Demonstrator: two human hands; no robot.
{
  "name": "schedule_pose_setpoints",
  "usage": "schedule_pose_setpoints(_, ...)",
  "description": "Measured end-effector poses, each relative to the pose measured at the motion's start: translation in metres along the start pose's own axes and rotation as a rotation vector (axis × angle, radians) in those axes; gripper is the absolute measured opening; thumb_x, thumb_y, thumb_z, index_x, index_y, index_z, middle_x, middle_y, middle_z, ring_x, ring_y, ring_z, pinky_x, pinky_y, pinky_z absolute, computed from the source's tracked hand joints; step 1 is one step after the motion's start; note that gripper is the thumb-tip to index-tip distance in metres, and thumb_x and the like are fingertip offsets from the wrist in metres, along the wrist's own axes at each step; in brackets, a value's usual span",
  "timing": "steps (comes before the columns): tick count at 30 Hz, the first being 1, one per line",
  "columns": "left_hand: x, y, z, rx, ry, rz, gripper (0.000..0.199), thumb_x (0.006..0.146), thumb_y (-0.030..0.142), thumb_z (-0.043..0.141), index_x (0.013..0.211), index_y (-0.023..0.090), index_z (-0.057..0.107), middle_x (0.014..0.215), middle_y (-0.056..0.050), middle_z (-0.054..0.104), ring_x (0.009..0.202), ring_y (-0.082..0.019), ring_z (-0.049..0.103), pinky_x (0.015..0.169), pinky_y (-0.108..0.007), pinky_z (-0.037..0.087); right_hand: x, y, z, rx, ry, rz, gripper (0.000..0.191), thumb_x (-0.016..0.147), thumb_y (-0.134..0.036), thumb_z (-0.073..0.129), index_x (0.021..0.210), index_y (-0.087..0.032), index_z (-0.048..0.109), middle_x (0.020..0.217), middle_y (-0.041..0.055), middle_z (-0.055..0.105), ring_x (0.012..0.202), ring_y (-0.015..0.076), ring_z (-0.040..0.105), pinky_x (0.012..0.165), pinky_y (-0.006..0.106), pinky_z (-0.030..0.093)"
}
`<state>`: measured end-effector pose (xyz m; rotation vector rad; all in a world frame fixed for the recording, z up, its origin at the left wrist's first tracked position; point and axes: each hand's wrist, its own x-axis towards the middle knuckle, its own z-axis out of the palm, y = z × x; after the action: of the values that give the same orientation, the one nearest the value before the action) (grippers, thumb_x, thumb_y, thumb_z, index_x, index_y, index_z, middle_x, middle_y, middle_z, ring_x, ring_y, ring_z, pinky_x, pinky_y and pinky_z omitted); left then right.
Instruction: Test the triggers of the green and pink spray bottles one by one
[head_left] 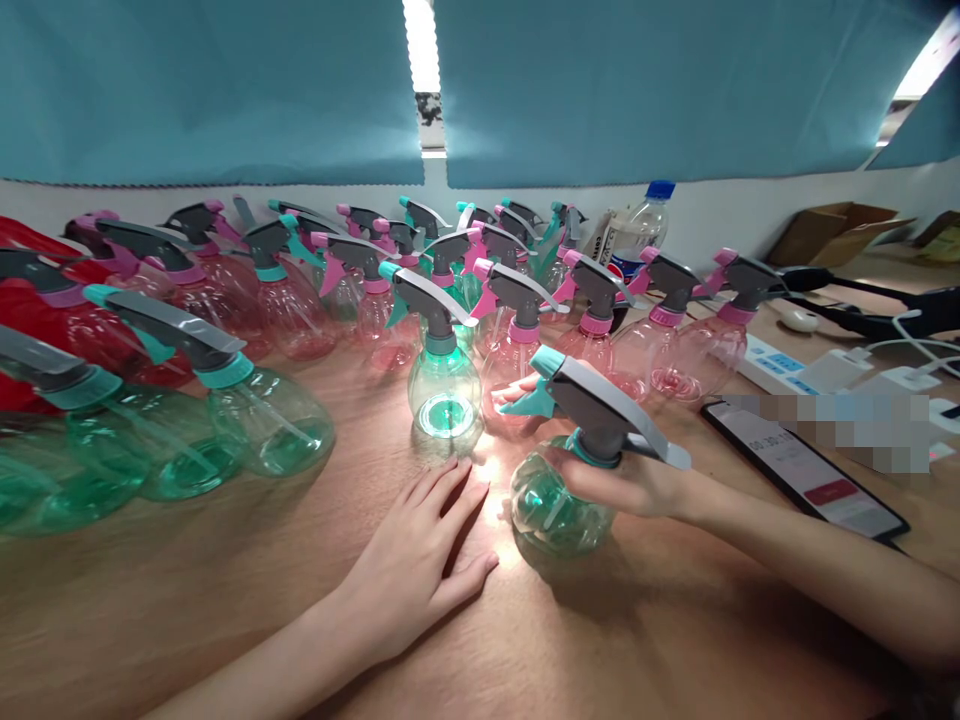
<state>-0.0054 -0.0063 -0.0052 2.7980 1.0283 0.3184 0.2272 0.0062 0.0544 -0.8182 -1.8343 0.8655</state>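
Observation:
My right hand [630, 485] is wrapped round the neck of a green spray bottle [559, 510] with a grey and teal trigger head. The bottle's nozzle points left, and part of its body is hidden by my fingers. Flat on the wooden table [300, 590] lies my left hand [427, 545], fingers spread and holding nothing. Just beyond its fingertips stands another green spray bottle [445, 395], upright and brightly lit. A pink spray bottle [517, 345] is behind the held one, its lower part partly covered by my right fingers.
Several pink and green spray bottles [274, 430] crowd the left and back. A phone [810, 470] showing a timer lies at right, near a power strip [780, 365] with cables. Further back are a clear blue-capped bottle [649, 225] and a cardboard box [832, 230].

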Motion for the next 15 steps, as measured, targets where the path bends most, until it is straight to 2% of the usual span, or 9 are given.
schedule_pose_setpoints(7,-0.0002,-0.0004,0.0005,-0.011,0.014,0.009,0.055,0.092,0.044,0.048,0.139,0.017,0.038,0.14,-0.016,0.042,0.127,-0.033,0.039,0.101,-0.052,0.037,-0.0007,-0.0004,-0.0011,-0.079,0.017,-0.053,0.041,0.068,-0.004,0.051,0.104,-0.022,0.044,0.093,0.0017,0.059,0.076,0.0137,0.061,0.068,0.029,0.055)
schedule_pose_setpoints(15,-0.001,0.0005,-0.0013,0.004,-0.002,0.007,0.055,0.092,0.043,0.048,0.139,0.016,0.037,0.141,-0.017,0.042,0.128,-0.032,0.038,0.101,-0.051,0.037,0.0006,-0.0026,-0.0019,-0.044,-0.017,-0.031,0.041,0.067,-0.005,0.05,0.103,-0.023,0.04,0.096,0.0024,0.056,0.075,0.0134,0.061,0.065,0.028,0.055)
